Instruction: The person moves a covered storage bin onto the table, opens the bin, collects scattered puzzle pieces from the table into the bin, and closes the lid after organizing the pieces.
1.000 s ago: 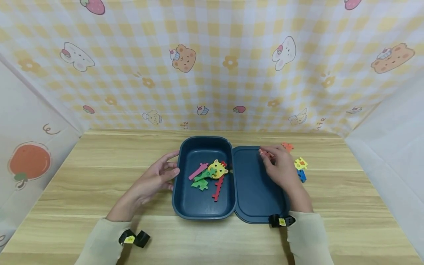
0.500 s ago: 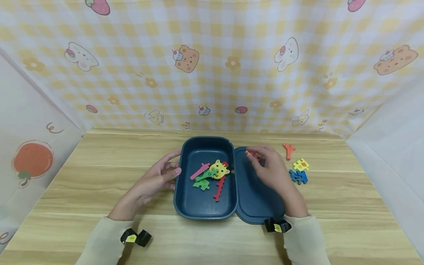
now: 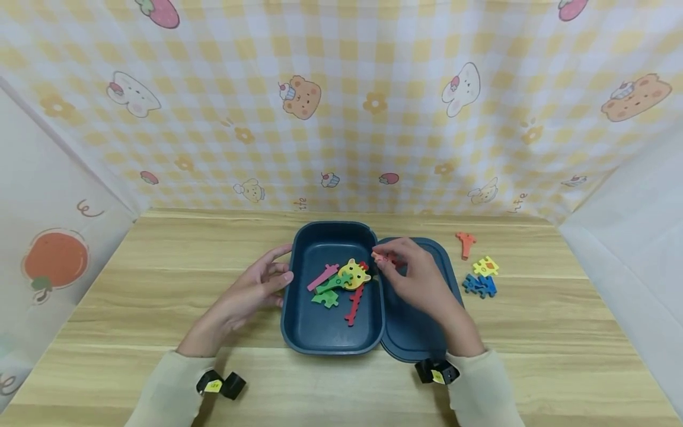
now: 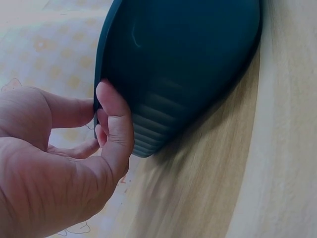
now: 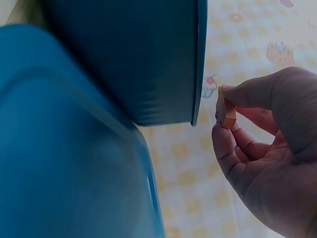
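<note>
In the head view my left hand point(image 3: 253, 290) touches the left side of a dark blue box point(image 3: 333, 335), thumb and fingertips at its rim; the left wrist view shows this rim point(image 4: 102, 54) from outside. My right hand point(image 3: 411, 270) pinches a small orange puzzle piece point(image 5: 226, 110) between thumb and fingers. It is beside the box's right rim, over the flat blue lid point(image 3: 413, 329). Inside the box lie a yellow giraffe-head piece point(image 3: 352, 276), a pink piece point(image 3: 322, 279), a red strip point(image 3: 354, 305) and green pieces point(image 3: 326, 298). A red piece is partly hidden behind my right hand's fingers.
Right of the lid, on the wooden table point(image 3: 539, 332), lie an orange piece point(image 3: 466, 243), a yellow piece point(image 3: 485, 265) and blue pieces point(image 3: 480, 286). A checked yellow cloth point(image 3: 341, 142) hangs along the table's back edge.
My right hand has moved left across the lid to the box's right rim, carrying the orange puzzle piece. More of the orange and blue pieces on the table now shows. My left hand stays at the box.
</note>
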Tool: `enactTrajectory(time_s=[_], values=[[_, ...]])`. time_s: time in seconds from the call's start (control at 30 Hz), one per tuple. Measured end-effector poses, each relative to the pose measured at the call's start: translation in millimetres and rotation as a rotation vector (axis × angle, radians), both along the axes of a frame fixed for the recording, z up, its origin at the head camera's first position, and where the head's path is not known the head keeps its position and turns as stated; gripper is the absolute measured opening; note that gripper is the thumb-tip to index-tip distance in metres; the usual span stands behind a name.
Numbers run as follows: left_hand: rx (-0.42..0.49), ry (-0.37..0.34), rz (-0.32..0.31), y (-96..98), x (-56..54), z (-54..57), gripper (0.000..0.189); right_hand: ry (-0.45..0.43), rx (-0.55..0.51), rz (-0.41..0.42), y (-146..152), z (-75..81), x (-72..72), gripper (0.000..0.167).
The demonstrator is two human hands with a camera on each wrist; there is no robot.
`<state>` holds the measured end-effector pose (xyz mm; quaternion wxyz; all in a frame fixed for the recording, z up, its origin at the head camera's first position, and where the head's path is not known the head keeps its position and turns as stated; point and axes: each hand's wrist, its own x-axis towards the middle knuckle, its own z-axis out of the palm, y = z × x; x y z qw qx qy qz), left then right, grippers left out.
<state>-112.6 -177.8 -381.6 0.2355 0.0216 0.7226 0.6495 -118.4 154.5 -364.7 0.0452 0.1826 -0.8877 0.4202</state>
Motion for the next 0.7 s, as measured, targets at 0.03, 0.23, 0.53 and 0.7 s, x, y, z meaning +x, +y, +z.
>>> enactTrajectory(time_s=[0.03, 0.23, 0.53, 0.7], values=[[0.002, 0.001, 0.0, 0.0, 0.3, -0.1, 0.067, -0.003, -0.003, 0.005, -1.2, 0.4, 0.7, 0.024], [0.019, 0.001, 0.001, -0.6, 0.5, -1.3, 0.066, -0.018, -0.011, 0.031, -8.1, 3.6, 4.0, 0.023], [0.021, 0.002, -0.004, 0.5, 0.4, -1.6, 0.066, -0.016, 0.005, 0.085, -17.8, 3.6, 6.6, 0.024], [0.016, 0.003, -0.002, 1.5, 0.5, -1.8, 0.066, -0.023, 0.013, 0.106, -22.1, 3.0, 7.6, 0.023]])
